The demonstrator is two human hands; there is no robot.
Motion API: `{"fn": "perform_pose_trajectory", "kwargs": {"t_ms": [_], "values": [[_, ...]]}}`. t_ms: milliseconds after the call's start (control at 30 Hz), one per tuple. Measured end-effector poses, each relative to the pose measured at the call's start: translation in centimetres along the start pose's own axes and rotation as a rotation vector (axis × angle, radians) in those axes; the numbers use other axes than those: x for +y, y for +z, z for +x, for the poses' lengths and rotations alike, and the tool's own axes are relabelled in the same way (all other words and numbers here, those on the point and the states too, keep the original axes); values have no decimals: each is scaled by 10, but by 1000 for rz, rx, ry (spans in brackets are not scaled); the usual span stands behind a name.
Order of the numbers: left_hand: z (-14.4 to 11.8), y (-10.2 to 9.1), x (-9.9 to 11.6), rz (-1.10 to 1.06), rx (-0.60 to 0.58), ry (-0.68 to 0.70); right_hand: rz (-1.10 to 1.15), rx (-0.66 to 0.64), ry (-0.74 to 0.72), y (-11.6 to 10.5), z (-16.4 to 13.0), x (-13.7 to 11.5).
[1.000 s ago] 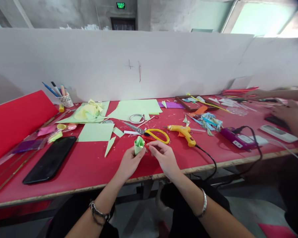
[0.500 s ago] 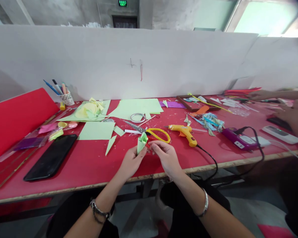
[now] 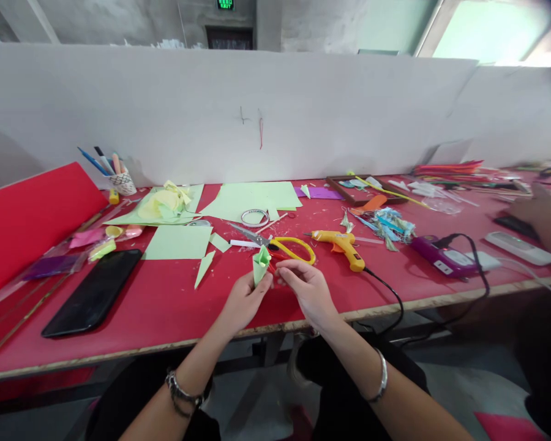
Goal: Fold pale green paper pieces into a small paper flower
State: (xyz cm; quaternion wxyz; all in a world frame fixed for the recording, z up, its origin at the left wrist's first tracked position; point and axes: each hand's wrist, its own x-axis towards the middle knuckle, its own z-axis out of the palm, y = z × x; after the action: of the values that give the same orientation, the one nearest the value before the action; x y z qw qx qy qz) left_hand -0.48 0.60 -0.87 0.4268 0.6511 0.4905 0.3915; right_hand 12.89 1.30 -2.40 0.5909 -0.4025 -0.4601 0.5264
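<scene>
My left hand (image 3: 244, 301) is closed around the lower part of a rolled light-green paper cone (image 3: 261, 264), its open end up. Just to the right, my right hand (image 3: 307, 290) has thumb and fingers brought together, and whatever lies between them is too small to make out. Behind both hands, scissors (image 3: 294, 248) with yellow handles lie on the red tabletop, partly covered by the cone. A yellow glue gun (image 3: 340, 244) rests to the right of them. A pointed green paper piece (image 3: 204, 271) lies left of the cone.
Green paper sheets (image 3: 177, 242), a tape roll (image 3: 254, 218) and a black phone (image 3: 94, 294) lie to the left and centre. Blue tassels (image 3: 390, 225), a purple power strip (image 3: 443, 257) and a wooden tray (image 3: 358, 195) are on the right. Another person's hand (image 3: 535, 211) is at far right.
My hands and the paper cone have hardly moved. At far right, the other person's hand has drawn back from the stack of coloured strips.
</scene>
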Motion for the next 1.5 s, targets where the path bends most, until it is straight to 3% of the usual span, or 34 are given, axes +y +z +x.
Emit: {"fn": "perform_pose_trajectory", "kwargs": {"t_ms": [300,567,800,1000,1200,1333,1500], "values": [[0,-1,1,16,-35,9,-23,-20,-55,2,-1,1],[2,-1,0,-62,-26,-25,-88,-47,-20,0,-3,-1],[1,-6,1,-313,-115,-166,-26,-28,-1,1,-1,1],[-2,-14,3,-741,-308,-334,-31,-23,-19,1,-2,2],[-2,-16,7,-1152,-525,-378,-12,14,-3,3,-2,-1],[-2,-15,5,-1164,-563,-376,-6,38,10,4,-1,-3],[-3,-8,1,-961,-576,-335,-4,46,-2,4,-2,-6]]}}
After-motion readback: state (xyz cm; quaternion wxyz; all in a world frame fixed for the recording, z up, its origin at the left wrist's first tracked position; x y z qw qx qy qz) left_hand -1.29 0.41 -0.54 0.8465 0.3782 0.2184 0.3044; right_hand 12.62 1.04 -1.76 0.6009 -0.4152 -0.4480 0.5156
